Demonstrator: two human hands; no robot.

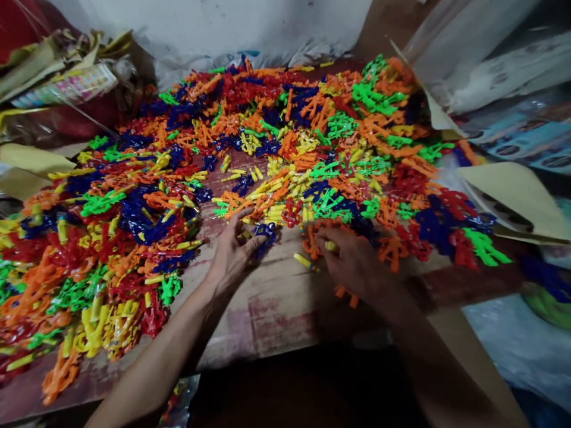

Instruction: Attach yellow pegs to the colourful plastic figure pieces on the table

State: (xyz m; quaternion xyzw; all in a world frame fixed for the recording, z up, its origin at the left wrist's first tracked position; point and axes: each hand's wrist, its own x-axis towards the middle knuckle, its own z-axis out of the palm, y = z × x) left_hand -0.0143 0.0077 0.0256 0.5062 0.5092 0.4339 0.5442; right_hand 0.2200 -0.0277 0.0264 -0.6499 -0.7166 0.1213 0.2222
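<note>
My left hand (234, 246) is closed with thumb and fingers on a dark blue plastic toy piece (266, 233), low over the table. The fingertips reach the edge of a pile of short yellow tubes (275, 213). My right hand (354, 258) is curled and a little blurred, with the end of a yellow tube (331, 245) showing at its fingers. An orange plastic piece (311, 242) is beside those fingers, and another orange bit (347, 295) shows below the hand. A loose yellow tube (305, 260) lies on the table between my hands.
Heaps of red, orange, green, blue and yellow plastic pieces cover the worn table (263, 315) at left (102, 238), back and right. Cardboard flaps (517, 196) stand at the right edge. Wrapped packages (526, 131) are at right, with a red container (75, 122) at back left.
</note>
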